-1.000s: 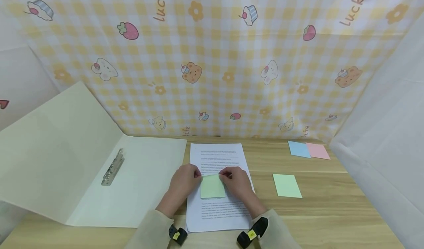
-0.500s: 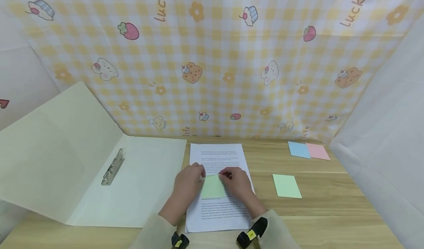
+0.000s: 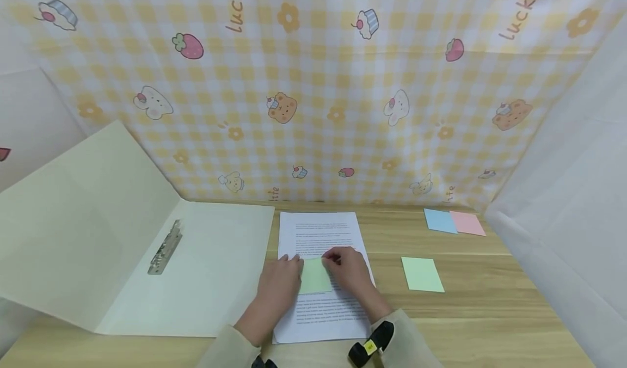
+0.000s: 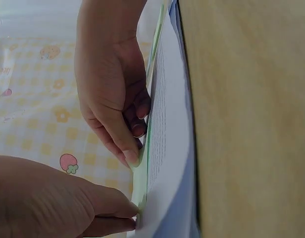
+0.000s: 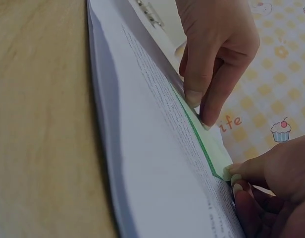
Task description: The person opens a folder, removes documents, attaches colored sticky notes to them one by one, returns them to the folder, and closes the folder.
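Observation:
A light green sticky note (image 3: 315,276) lies across the printed sheets (image 3: 325,324), which are stacked in the middle of the table. My right hand (image 3: 350,270) pinches the note's upper right corner between thumb and fingers; the right wrist view shows this green corner (image 5: 221,171) between the tips. Over the note's left edge rests my left hand (image 3: 280,281), its fingers fairly straight and pointing away from me. In the right wrist view, the left thumb and forefinger (image 5: 206,124) reach down onto the note. Part of the note's left side is hidden by that hand.
An open cream folder (image 3: 225,281) with a metal clip (image 3: 165,248) lies to the left, its cover raised. On the right are another green sticky note (image 3: 423,274), a blue one (image 3: 440,221) and a pink one (image 3: 467,224). A checked cloth (image 3: 313,139) hangs behind the table.
My left hand has let go of the note's upper left corner, moved slightly right and flattened over the note's left edge. My right hand stays at the upper right corner.

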